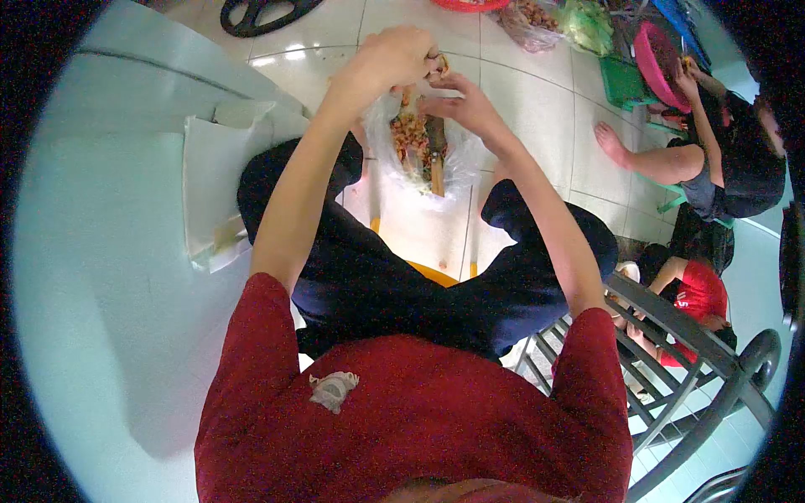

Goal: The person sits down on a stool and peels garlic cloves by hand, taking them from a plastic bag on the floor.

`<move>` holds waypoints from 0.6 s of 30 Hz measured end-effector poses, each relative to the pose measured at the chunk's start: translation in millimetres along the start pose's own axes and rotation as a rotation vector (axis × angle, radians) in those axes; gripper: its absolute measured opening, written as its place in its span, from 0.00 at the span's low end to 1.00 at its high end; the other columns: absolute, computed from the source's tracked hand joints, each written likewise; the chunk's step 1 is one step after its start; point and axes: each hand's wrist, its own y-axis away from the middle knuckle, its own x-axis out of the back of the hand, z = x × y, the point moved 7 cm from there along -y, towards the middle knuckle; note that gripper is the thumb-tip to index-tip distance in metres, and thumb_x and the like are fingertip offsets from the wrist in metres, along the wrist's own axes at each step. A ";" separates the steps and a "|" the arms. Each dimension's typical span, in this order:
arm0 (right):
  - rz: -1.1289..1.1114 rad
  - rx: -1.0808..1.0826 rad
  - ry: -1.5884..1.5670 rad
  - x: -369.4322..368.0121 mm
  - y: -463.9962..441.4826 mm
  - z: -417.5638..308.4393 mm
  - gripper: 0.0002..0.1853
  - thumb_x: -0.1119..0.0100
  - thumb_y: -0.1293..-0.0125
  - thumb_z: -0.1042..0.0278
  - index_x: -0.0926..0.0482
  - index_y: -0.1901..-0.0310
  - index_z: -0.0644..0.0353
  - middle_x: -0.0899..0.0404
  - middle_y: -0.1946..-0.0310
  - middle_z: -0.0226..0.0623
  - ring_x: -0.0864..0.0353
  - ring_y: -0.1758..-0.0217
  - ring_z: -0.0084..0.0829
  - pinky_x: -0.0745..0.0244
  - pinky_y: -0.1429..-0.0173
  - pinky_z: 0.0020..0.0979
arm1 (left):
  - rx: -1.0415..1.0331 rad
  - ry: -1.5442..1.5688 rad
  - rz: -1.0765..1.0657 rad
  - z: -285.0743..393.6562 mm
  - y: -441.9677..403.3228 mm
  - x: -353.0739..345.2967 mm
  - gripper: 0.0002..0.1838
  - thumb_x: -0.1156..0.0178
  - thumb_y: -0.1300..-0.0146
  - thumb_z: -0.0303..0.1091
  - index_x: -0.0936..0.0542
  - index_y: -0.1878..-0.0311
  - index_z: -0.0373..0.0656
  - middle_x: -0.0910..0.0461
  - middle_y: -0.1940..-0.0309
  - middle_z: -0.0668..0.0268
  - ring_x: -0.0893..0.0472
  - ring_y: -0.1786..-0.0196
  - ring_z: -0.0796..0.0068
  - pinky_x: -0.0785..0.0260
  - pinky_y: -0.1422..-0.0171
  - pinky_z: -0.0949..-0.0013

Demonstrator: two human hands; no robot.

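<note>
My left hand (394,54) is closed around a small brownish food piece (439,69) above a clear plastic bag. My right hand (464,105) is just below and to the right of that piece, its fingers apart, with the thumb side near the bag's top. Inside the open plastic bag (463,178) lie reddish-orange chopped bits (410,134). A knife (436,159) with a dark blade and a wooden handle rests in the bag, its handle toward me. What the piece is made of cannot be made out.
A person at the right, seated on a green stool, works over a pink basin (658,67). Beside it are a green basket (622,82) and bags of food (532,23). Another person in red sits behind a metal railing (671,323). A black round stand (260,12) is at the top.
</note>
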 end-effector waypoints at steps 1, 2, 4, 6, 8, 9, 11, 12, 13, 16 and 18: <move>0.026 -0.089 -0.166 5.5 7.0 -18.7 0.31 0.28 0.37 0.54 0.27 0.39 0.65 0.17 0.48 0.42 0.15 0.47 0.34 0.20 0.43 0.33 | 0.002 0.004 0.000 -0.8 0.7 -0.8 0.14 0.39 0.31 0.39 0.17 0.54 0.37 0.13 0.66 0.56 0.14 0.73 0.67 0.21 0.63 0.64; 0.024 -0.091 -0.163 7.3 11.0 -31.7 0.31 0.28 0.37 0.54 0.27 0.39 0.65 0.17 0.48 0.42 0.15 0.47 0.34 0.20 0.43 0.33 | -0.021 -0.015 0.050 0.6 0.9 1.8 0.14 0.40 0.30 0.39 0.17 0.55 0.36 0.13 0.66 0.55 0.13 0.73 0.67 0.21 0.63 0.64; 0.145 -0.168 -0.380 16.6 16.7 -38.9 0.27 0.25 0.40 0.59 0.23 0.45 0.66 0.14 0.57 0.36 0.15 0.51 0.29 0.21 0.44 0.31 | -0.048 -0.033 0.102 0.4 -1.7 2.3 0.14 0.40 0.30 0.39 0.17 0.55 0.35 0.13 0.65 0.55 0.13 0.72 0.66 0.21 0.63 0.64; 0.196 -0.132 -0.396 18.7 14.1 -31.9 0.23 0.26 0.38 0.60 0.21 0.47 0.65 0.14 0.57 0.36 0.14 0.52 0.28 0.20 0.45 0.29 | -0.129 0.029 0.122 1.5 -5.4 0.5 0.13 0.41 0.29 0.37 0.17 0.55 0.35 0.14 0.65 0.54 0.14 0.72 0.66 0.21 0.63 0.64; 0.249 -0.094 -0.416 25.1 11.5 -28.6 0.20 0.28 0.36 0.60 0.20 0.50 0.65 0.14 0.58 0.37 0.14 0.54 0.27 0.20 0.46 0.28 | -0.123 0.132 0.091 4.6 -6.0 0.6 0.13 0.41 0.29 0.36 0.17 0.55 0.35 0.14 0.65 0.54 0.14 0.72 0.66 0.21 0.63 0.64; 0.194 -0.068 -0.424 23.4 9.4 -28.6 0.21 0.32 0.32 0.59 0.21 0.47 0.67 0.15 0.54 0.39 0.14 0.51 0.28 0.21 0.44 0.29 | -0.112 0.234 0.061 5.2 -6.2 -0.1 0.12 0.41 0.29 0.35 0.17 0.55 0.35 0.14 0.66 0.54 0.14 0.72 0.66 0.21 0.63 0.64; 0.138 -0.044 -0.433 22.8 10.8 -34.5 0.22 0.37 0.28 0.58 0.22 0.44 0.69 0.15 0.51 0.42 0.14 0.49 0.29 0.21 0.42 0.29 | -0.111 0.230 0.062 8.6 -2.3 3.2 0.12 0.42 0.29 0.35 0.17 0.55 0.36 0.14 0.66 0.55 0.14 0.72 0.67 0.21 0.63 0.64; 0.131 -0.067 -0.393 25.6 11.6 -35.1 0.21 0.38 0.28 0.58 0.21 0.45 0.68 0.15 0.52 0.41 0.14 0.49 0.28 0.21 0.43 0.29 | -0.107 0.227 0.068 9.6 -0.8 5.3 0.11 0.42 0.29 0.35 0.17 0.54 0.36 0.14 0.67 0.56 0.14 0.72 0.68 0.21 0.63 0.64; 0.122 -0.091 -0.353 28.3 12.4 -36.8 0.20 0.38 0.27 0.58 0.20 0.46 0.68 0.14 0.53 0.40 0.14 0.50 0.27 0.21 0.44 0.28 | -0.104 0.227 0.066 9.1 -2.7 5.7 0.11 0.42 0.29 0.35 0.17 0.54 0.36 0.14 0.67 0.56 0.14 0.72 0.68 0.21 0.63 0.64; 0.003 -0.118 -0.251 31.8 11.8 -37.6 0.18 0.40 0.27 0.59 0.20 0.46 0.66 0.13 0.55 0.38 0.14 0.51 0.27 0.21 0.45 0.28 | -0.090 0.313 0.034 9.3 -0.7 11.4 0.10 0.41 0.31 0.35 0.15 0.57 0.39 0.14 0.66 0.55 0.12 0.68 0.63 0.20 0.61 0.60; -0.016 -0.105 -0.105 38.7 15.0 -50.4 0.17 0.40 0.26 0.60 0.20 0.46 0.67 0.13 0.55 0.39 0.14 0.53 0.27 0.21 0.46 0.27 | 0.013 0.233 0.093 9.8 12.3 27.4 0.16 0.34 0.36 0.35 0.22 0.50 0.35 0.15 0.66 0.54 0.14 0.62 0.59 0.24 0.53 0.58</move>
